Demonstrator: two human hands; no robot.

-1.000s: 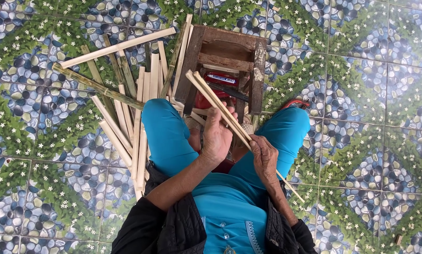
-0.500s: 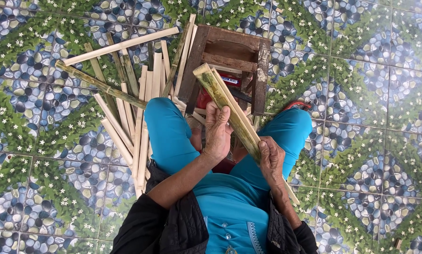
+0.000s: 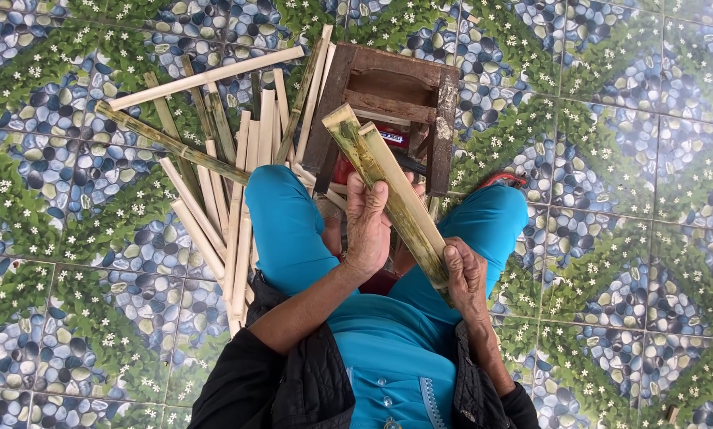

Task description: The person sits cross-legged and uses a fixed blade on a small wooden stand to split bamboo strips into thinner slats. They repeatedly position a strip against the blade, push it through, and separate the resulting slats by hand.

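A split length of green bamboo (image 3: 388,187) slants from upper left to lower right above my lap, its flat faces turned up. My left hand (image 3: 367,228) grips it near the middle, with the thumb on top. My right hand (image 3: 467,278) holds its lower end. I sit with teal trousers, knees apart.
A pile of pale bamboo slats (image 3: 228,179) lies on the patterned tile floor (image 3: 78,262) at my left knee. A small dark wooden stool (image 3: 390,99) stands ahead between my knees, with something red under it. A red sandal (image 3: 498,178) shows by my right knee.
The bamboo piece has swung up and turned so its broad faces show, where before it looked like thin strips. Both hands have stayed on it and shifted slightly.
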